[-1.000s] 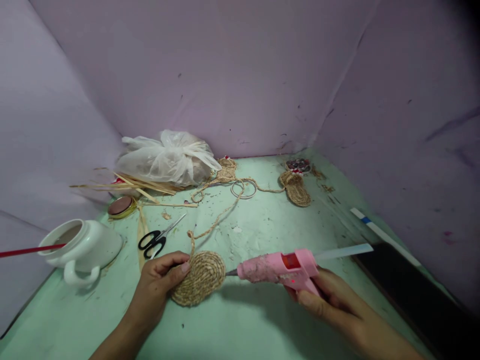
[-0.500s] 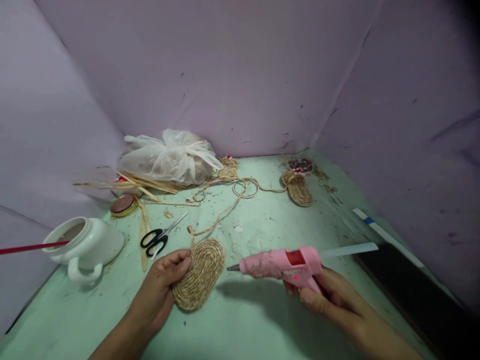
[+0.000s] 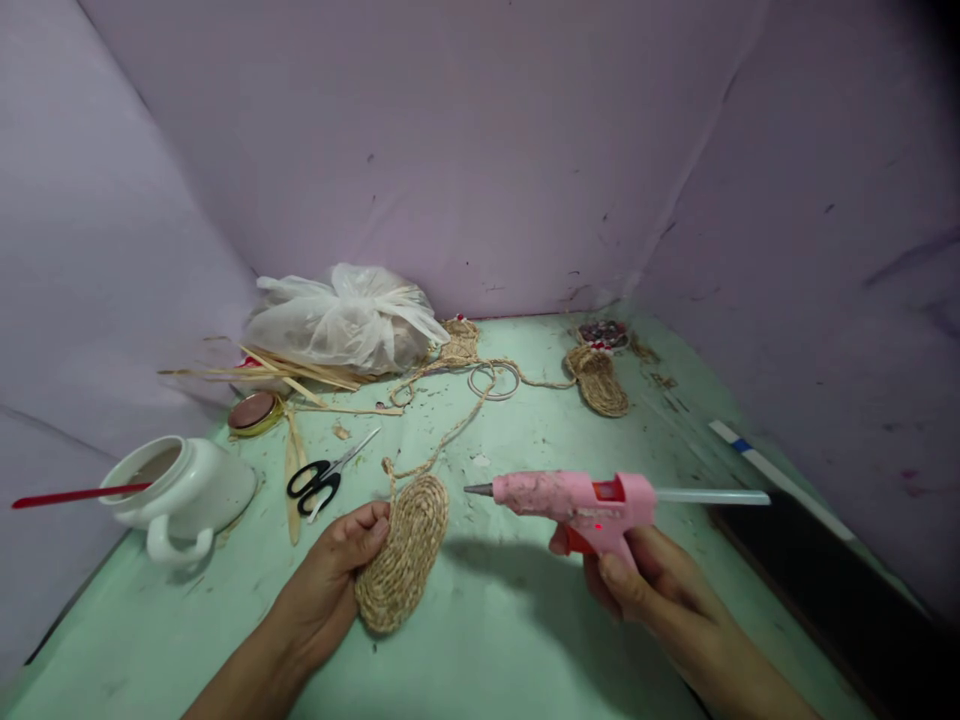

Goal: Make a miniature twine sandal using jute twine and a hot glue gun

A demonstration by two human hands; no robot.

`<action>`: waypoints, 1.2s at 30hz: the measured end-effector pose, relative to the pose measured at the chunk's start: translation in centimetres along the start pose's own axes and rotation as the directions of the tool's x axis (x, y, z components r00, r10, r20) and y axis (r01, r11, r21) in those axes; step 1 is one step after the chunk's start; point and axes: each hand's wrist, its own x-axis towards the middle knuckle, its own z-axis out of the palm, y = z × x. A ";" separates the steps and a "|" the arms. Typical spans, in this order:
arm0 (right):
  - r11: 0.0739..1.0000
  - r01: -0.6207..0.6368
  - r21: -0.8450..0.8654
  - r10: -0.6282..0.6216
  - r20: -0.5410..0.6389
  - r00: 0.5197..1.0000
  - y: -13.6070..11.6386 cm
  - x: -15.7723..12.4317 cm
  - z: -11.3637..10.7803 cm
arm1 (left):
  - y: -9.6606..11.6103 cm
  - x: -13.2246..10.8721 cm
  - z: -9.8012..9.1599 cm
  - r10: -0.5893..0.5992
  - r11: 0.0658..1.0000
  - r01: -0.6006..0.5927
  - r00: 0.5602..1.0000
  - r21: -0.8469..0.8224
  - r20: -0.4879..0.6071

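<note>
My left hand pinches the left edge of an oval coil of braided straw rope, shaped like a small shoe sole and tilted up from the table. From its top a loose braided cord runs back across the table. My right hand is wrapped around the handle of a pink glue gun with a lit red light. Its metal nozzle points left, a short gap from the coil's right edge. A clear glue stick sticks out of its back.
Black-handled scissors lie beyond my left hand. A white mug lies on its side with a red stick in it. Farther back are a tied plastic bag, straw strips, a metal ring and a small woven slipper.
The glue gun has risen and levelled, its nozzle now slightly farther from the coil. My left hand has tilted the coil so that it looks narrower.
</note>
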 end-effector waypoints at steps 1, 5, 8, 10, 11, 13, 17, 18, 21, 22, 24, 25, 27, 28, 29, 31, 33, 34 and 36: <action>1.000 0.002 0.013 -0.003 0.005 1.000 0.1 0.0 0.1 | 0.0 0.0 -0.1 0.000 1.000 0.000 1.000 0.001 -0.003; 0.999 0.031 0.027 -0.032 0.042 0.999 0.5 0.2 0.2 | -0.2 0.1 -0.2 -0.004 1.000 0.004 1.000 0.006 -0.001; 0.999 0.032 0.024 -0.033 0.044 0.999 0.6 0.3 0.3 | -0.2 0.1 -0.3 -0.003 1.000 0.003 1.000 0.023 0.003; 0.999 0.032 0.028 -0.034 0.044 0.998 0.7 0.3 0.4 | -0.2 0.1 -0.3 0.003 1.000 -0.003 1.000 0.031 0.000; 0.999 0.035 0.033 -0.036 0.050 0.998 0.7 0.2 0.5 | -0.2 0.1 -0.3 0.005 0.999 -0.005 1.000 0.033 -0.001; 0.998 0.039 0.040 -0.042 0.070 0.997 0.7 0.2 0.5 | -0.2 0.1 -0.3 0.006 0.999 -0.006 1.000 0.035 -0.002; 0.999 0.000 0.045 -0.002 0.045 0.999 0.7 0.0 0.6 | -0.2 0.1 -0.2 0.005 0.999 -0.005 1.000 0.052 -0.001; 0.999 -0.009 0.035 0.008 0.043 0.999 0.7 0.0 0.6 | -0.2 0.0 -0.1 0.007 0.998 -0.007 1.000 0.057 -0.005; 1.000 -0.024 0.003 0.024 0.064 0.998 0.6 0.1 0.7 | -0.2 -0.1 0.1 0.010 0.998 -0.009 1.000 0.070 -0.014; 1.000 -0.031 0.000 0.031 0.064 0.997 0.5 0.1 0.8 | -0.2 -0.1 0.1 0.008 0.997 -0.007 1.000 0.071 -0.015; 0.999 -0.051 0.007 0.050 0.049 0.998 0.3 0.0 0.8 | -0.2 -0.2 0.1 0.005 0.998 -0.003 1.000 0.070 -0.018; 0.998 -0.056 0.011 0.055 0.041 0.998 0.2 0.0 0.8 | -0.2 -0.2 0.1 0.003 0.998 -0.002 1.000 0.070 -0.022; 0.998 -0.056 0.012 0.055 0.042 0.998 0.1 -0.1 0.9 | -0.1 -0.2 0.2 0.002 0.998 0.000 1.000 0.070 -0.026; 0.998 -0.055 0.012 0.054 0.042 0.998 0.0 -0.1 0.9 | -0.1 -0.2 0.2 0.003 0.998 -0.002 1.000 0.068 -0.025; 0.999 -0.053 0.010 0.053 0.041 0.998 0.0 -0.1 0.9 | -0.1 -0.2 0.2 0.005 0.998 -0.003 1.000 0.063 -0.022; 0.998 -0.057 0.008 0.056 0.038 0.998 -0.1 -0.2 0.8 | -0.1 -0.2 0.2 0.008 0.999 -0.007 1.000 0.051 -0.019; 0.998 -0.060 0.008 0.060 0.041 0.997 -0.1 -0.2 0.8 | 0.0 -0.2 0.2 0.006 0.999 -0.005 1.000 0.041 -0.020; 0.998 -0.060 0.008 0.060 0.046 0.997 0.0 -0.2 0.7 | 0.0 -0.2 0.2 0.005 0.999 -0.004 1.000 0.039 -0.020; 0.998 -0.057 0.001 0.057 0.052 0.997 0.0 -0.2 0.7 | 0.0 -0.1 0.2 0.001 0.999 0.000 1.000 0.043 -0.018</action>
